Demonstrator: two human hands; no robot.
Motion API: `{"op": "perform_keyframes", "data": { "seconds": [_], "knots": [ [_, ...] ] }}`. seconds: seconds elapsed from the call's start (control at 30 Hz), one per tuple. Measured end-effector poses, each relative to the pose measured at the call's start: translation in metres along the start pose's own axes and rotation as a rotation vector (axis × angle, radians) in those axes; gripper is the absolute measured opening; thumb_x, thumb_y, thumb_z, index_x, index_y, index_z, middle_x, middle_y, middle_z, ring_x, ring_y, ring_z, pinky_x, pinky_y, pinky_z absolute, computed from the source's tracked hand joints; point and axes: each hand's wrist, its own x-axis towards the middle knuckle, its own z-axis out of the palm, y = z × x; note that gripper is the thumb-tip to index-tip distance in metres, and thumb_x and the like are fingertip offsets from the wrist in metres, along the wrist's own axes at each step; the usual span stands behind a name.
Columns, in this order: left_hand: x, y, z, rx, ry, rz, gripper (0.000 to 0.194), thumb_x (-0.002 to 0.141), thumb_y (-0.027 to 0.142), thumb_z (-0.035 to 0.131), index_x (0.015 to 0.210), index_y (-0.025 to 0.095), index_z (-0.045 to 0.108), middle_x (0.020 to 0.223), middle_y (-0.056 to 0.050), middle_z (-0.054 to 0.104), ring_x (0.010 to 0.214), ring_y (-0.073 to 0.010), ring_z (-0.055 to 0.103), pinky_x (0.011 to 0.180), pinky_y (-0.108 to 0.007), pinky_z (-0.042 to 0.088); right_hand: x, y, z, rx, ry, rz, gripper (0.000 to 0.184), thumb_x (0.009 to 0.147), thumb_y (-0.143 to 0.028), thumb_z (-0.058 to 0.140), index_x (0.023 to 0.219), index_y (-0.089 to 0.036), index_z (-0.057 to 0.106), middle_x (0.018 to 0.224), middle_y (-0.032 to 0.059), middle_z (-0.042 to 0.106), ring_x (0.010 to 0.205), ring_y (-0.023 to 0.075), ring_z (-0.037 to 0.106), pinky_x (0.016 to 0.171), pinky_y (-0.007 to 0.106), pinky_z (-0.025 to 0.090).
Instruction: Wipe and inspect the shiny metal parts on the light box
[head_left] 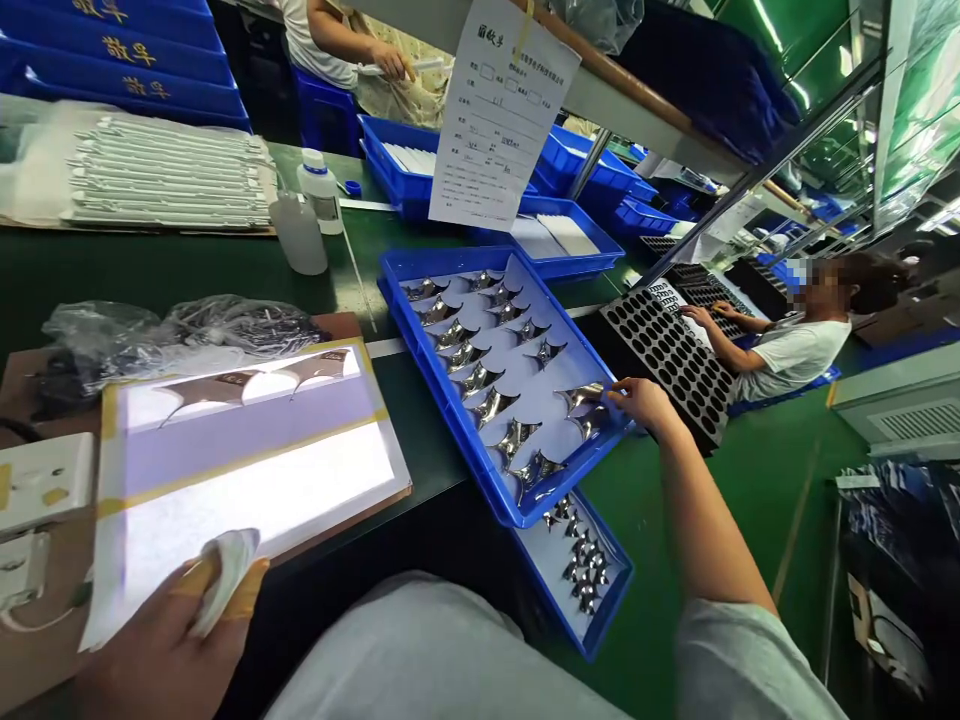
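Note:
My left hand point(176, 640), with yellow covers on its fingers, is closed around a folded white cloth point(225, 575) at the near edge of a lit white panel point(300, 490). To the right, my right hand point(643, 402) pinches the end of a shiny, curved-sided metal piece point(581, 398) at the right side of a blue tray point(465, 440). Several similar mirror-like pieces lie in rows on the tray's pale lining. Two dark reflective shapes point(206, 392) show along the far edge of the lit panel.
Below the tray is another blue tray point(600, 620) of small metal pieces. Bottles point(300, 235), clear plastic bags point(187, 325) and a stack of white strips point(172, 175) stand beyond the panel. A paper sheet point(499, 120) hangs overhead. Co-workers sit at the back and right.

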Motion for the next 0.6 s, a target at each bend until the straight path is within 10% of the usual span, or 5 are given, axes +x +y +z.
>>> {"op": "perform_keyframes", "data": {
  "seconds": [0.3,0.6],
  "knots": [
    [0.003,0.019,-0.027,0.21,0.101,0.032,0.045,0.088,0.054,0.064,0.13,0.038,0.07,0.088,0.002,0.079,0.073,-0.0251,0.071,0.059,-0.033,0.05,0.033,-0.131,0.065,-0.367,0.055,-0.288,0.039,0.098,-0.024,0.057,0.136,-0.013,0.058,0.121,0.019,0.071,0.112,0.0294,0.068,0.094,0.034,0.048],
    [-0.011,0.012,-0.054,0.107,0.006,-0.048,0.057,0.085,0.033,0.06,0.135,0.061,0.058,0.079,0.006,0.076,0.074,-0.0285,0.073,0.055,-0.035,0.053,0.045,-0.171,0.079,-0.612,0.021,-0.411,0.049,0.1,-0.006,0.037,0.147,-0.015,0.049,0.126,0.0216,0.066,0.11,0.0267,0.069,0.091,0.034,0.049]
  ]
}}
